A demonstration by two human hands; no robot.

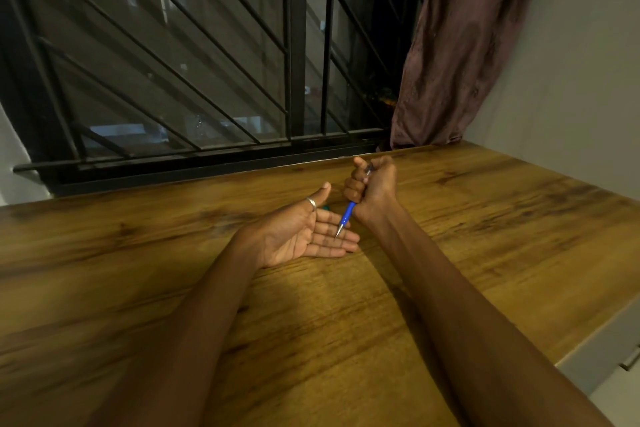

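My right hand (372, 185) is curled in a fist round a blue pen (347, 216) with a metal tip, held upright and tilted. The tip points down at the fingers of my left hand (304, 236). That hand lies palm up on the wooden table (485, 218), fingers straight, with a silver ring on the thumb. A small green object (326, 208) peeks out just behind the left hand; most of it is hidden.
A window with black metal bars (294, 45) runs along the table's far edge. A brown curtain (460, 45) hangs at the far right corner beside a pale wall (571, 80). The table's right edge drops off near a white cabinet (609, 374).
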